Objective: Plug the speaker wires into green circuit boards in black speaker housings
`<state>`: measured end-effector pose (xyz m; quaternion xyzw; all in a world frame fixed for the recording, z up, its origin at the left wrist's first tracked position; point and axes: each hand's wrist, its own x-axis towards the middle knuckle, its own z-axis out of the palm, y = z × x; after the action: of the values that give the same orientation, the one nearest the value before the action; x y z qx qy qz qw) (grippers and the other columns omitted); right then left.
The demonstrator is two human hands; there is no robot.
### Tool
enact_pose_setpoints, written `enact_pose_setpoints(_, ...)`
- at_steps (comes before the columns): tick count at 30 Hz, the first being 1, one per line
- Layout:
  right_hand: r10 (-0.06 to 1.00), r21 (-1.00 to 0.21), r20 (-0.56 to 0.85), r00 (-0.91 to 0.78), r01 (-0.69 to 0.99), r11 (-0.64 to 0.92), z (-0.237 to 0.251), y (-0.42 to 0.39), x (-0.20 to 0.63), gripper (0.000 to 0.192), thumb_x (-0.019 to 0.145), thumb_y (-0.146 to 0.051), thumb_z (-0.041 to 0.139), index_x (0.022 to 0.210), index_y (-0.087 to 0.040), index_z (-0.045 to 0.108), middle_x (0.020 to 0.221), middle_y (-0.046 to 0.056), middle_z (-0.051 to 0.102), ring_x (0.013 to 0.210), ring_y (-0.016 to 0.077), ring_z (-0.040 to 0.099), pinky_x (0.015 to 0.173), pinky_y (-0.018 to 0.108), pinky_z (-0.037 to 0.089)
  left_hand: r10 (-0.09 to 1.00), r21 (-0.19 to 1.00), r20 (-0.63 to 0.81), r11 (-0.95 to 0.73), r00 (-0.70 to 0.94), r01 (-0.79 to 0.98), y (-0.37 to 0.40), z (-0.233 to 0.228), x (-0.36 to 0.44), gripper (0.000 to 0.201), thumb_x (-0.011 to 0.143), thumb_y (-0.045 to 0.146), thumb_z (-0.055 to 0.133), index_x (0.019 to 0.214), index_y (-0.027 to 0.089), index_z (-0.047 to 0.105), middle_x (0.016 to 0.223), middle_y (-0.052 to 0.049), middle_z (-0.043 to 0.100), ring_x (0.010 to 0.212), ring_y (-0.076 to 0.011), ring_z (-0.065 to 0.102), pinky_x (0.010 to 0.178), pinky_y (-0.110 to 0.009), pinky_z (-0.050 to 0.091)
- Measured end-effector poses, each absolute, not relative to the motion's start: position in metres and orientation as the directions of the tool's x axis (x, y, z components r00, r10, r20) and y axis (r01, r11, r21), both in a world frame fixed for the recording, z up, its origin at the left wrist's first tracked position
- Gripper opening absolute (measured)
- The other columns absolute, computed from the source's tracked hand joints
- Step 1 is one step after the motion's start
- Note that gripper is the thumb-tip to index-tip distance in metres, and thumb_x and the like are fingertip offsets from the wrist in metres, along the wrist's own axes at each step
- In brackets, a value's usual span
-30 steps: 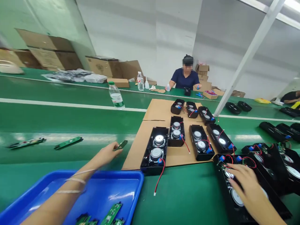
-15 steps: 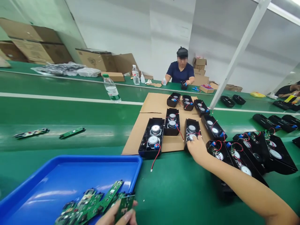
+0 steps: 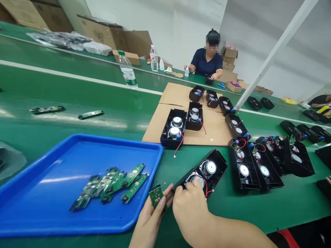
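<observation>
My left hand (image 3: pixel 152 215) pinches a small green circuit board (image 3: pixel 156 195) just right of the blue tray (image 3: pixel 77 224). My right hand (image 3: pixel 190 206) grips the near end of a black speaker housing (image 3: pixel 207 170) with two round speakers and red wires, lying at an angle on the green belt. Several more green circuit boards (image 3: pixel 113 182) lie in a pile inside the tray.
A cardboard sheet (image 3: pixel 214 129) carries more open speaker housings (image 3: pixel 174 127). Further housings (image 3: pixel 254 165) crowd the belt at right. Two loose boards (image 3: pixel 90 114) lie on the belt at left. A water bottle (image 3: pixel 127 70) stands further back. A person in a dark shirt (image 3: pixel 207 62) works across the line.
My right hand has pulled one speaker housing off the cardboard toward me onto the belt. My left hand has come up with a circuit board beside it. The view tilted down.
</observation>
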<state>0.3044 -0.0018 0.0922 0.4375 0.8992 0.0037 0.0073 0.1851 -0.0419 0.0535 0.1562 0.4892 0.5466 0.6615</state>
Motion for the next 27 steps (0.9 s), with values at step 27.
enact_pose_setpoints(27, 0.727, -0.190, 0.352, -0.590, 0.715, 0.672, 0.084, -0.024, 0.366, 0.034, 0.098, -0.031, 0.037, 0.074, -0.014, 0.055, 0.056, 0.001, 0.053, 0.056, 0.0151, 0.043, 0.066, 0.033, 0.037, 0.898, 0.812, -0.424, 0.320, -0.118, -0.488, -0.006, 0.065, 0.164, 0.051, 0.060, 0.054, 0.077, 0.092, 0.018, 0.062, 0.114, -0.011, 0.068, 0.117, -0.0305, 0.054, 0.102, -0.046, 0.040)
